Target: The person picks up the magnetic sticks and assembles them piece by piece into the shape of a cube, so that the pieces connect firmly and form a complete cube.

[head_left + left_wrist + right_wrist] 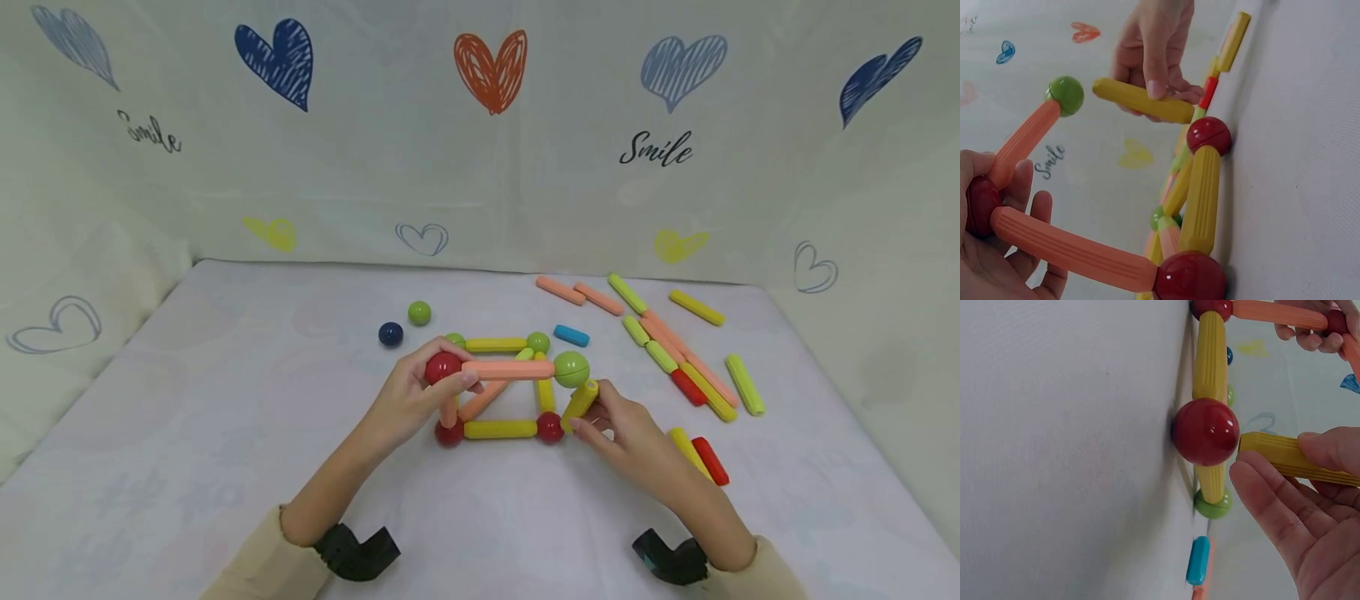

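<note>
A frame of yellow and orange rods joined by balls lies on the table, its near side a yellow rod (500, 429) between two red balls. My left hand (411, 392) grips a raised red ball (443, 367) at the frame's upper left corner. From that ball an orange rod (1072, 249) slopes down to a lower red ball (1190, 284), and another orange rod (513, 370) reaches out to a green ball (572, 369). My right hand (630, 433) pinches a separate yellow rod (1282, 453) between thumb and fingers, its end close beside the near right red ball (1205, 431).
Behind the frame sit a dark blue ball (391, 334), a loose green ball (419, 313) and a short blue rod (572, 336). Several orange, green, yellow and red rods, among them a green rod (744, 384), lie at the right. A cloth printed with hearts hangs behind the table.
</note>
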### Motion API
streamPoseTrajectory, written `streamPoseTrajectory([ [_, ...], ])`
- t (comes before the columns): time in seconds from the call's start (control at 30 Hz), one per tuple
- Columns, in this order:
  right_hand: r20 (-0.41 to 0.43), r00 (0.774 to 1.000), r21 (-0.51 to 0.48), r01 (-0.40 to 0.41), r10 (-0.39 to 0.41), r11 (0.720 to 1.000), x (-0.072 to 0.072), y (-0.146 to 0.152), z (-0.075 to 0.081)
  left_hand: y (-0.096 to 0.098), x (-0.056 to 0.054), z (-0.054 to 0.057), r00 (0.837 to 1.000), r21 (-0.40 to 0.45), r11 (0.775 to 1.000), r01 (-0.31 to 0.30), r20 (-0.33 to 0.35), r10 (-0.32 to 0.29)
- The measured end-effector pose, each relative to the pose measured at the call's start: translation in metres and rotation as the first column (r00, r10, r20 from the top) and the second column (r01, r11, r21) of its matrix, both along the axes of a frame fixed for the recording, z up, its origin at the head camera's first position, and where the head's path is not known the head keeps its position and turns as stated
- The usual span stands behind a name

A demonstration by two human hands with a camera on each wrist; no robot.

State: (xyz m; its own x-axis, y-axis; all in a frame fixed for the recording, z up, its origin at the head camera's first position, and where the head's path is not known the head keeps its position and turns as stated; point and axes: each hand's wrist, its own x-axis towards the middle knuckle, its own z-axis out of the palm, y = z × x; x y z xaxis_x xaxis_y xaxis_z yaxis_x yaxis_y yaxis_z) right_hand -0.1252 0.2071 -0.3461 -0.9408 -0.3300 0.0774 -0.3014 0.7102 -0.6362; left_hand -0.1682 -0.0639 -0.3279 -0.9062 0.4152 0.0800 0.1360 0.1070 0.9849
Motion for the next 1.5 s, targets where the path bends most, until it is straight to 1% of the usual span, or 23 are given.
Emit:
streamPoseTrajectory([
  [0.07,-0.007,1.0,0.013,0.003,-0.003,1.0,-0.002,-0.004,-0.001,0.0,0.0,0.001,1.0,-0.004,1.0,-0.002,0.001,0.002],
  [0.27,-0.022,1.0,0.012,-0.004,0.004,1.0,-0.008,-0.013,-0.003,0.0,0.0,0.001,1.0,-0.009,1.0,-0.006,-0.002,0.006],
  [0.6,0.008,1.0,0.037,0.02,-0.02,0.999,-0.01,-0.02,-0.001,-0.001,0.0,0.001,1.0,-0.016,1.0,-0.007,-0.017,0.007],
  [0.87,0.038,0.999,0.037,0.035,-0.036,0.999,-0.009,-0.02,0.003,-0.003,0.0,0.002,0.999,-0.02,0.999,0.027,-0.03,-0.028],
  [1.1,0.021,0.999,0.067,0.037,-0.038,0.997,-0.008,-0.018,0.003,-0.005,0.0,0.002,0.999,-0.028,0.999,0.041,-0.032,-0.042],
  [1.3,-0.017,1.0,0.049,0.02,-0.019,0.999,-0.01,-0.008,0.005,-0.005,0.001,0.002,0.999,-0.018,0.999,0.037,-0.03,-0.038],
  [1.4,-0.056,0.998,0.047,0.04,-0.037,0.998,-0.011,0.0,0.008,-0.005,0.0,0.002,0.999,-0.015,0.999,0.04,-0.034,-0.04],
  [1.5,-0.1,0.992,0.06,0.089,-0.083,0.994,-0.013,0.011,0.011,-0.005,0.001,0.002,0.999,-0.018,0.999,0.04,-0.033,-0.04],
])
